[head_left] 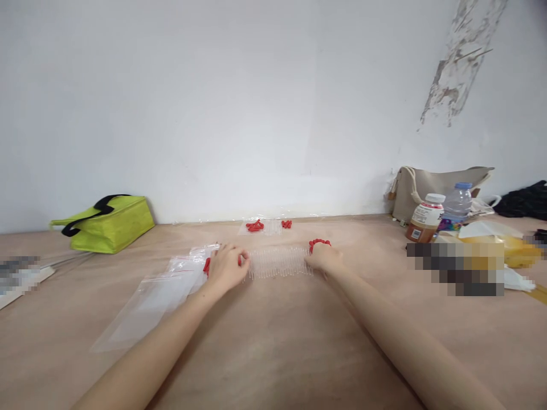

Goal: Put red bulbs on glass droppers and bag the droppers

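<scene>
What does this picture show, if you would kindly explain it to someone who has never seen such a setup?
There is no machine here: these are a person's two bare hands, in one picture from a camera worn on the head, looking forward and down. On the brown table, between the hands, lies a clear, comb-like strip. The left hand is at its left end, with a red piece by the thumb; whether it is in that hand's grip is hard to tell. The right hand is at the other end, beside a red cluster. Flat clear bags lie to the left, a lime-green bag stands beyond them, and a white-capped bottle stands at right.
</scene>
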Demonstrator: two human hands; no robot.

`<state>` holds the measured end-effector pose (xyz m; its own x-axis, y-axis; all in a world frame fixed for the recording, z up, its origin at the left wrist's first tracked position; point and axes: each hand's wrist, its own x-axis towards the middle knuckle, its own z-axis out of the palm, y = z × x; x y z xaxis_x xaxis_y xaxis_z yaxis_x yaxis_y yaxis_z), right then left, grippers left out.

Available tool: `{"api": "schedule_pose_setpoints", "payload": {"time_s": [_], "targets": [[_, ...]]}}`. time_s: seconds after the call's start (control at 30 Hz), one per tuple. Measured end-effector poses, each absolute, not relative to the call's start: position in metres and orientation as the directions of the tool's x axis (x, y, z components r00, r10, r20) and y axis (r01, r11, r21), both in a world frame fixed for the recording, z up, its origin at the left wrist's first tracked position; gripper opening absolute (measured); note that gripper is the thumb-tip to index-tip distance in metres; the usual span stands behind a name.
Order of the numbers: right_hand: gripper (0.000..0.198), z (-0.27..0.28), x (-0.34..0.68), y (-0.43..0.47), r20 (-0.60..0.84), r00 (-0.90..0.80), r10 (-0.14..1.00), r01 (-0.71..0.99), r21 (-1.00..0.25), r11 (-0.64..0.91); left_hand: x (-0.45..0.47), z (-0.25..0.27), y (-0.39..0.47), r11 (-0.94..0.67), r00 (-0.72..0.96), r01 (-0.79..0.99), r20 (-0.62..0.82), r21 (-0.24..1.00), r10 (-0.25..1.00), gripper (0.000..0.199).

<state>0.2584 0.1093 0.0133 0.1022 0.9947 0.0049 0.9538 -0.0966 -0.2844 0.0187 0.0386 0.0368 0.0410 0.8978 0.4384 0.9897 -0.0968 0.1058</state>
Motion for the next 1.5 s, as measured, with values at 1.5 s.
{"api": "schedule_pose_setpoints", "payload": {"time_s": [1.5], "targets": [[0.023, -0.028, 0.280, 0.015, 0.570, -0.507, 0.646, 0.605, -0.298, 0.738, 0.057, -0.004, -0.009, -0.621, 0.474, 0.680, 0.414, 0.389, 0.777, 0.019]]}}
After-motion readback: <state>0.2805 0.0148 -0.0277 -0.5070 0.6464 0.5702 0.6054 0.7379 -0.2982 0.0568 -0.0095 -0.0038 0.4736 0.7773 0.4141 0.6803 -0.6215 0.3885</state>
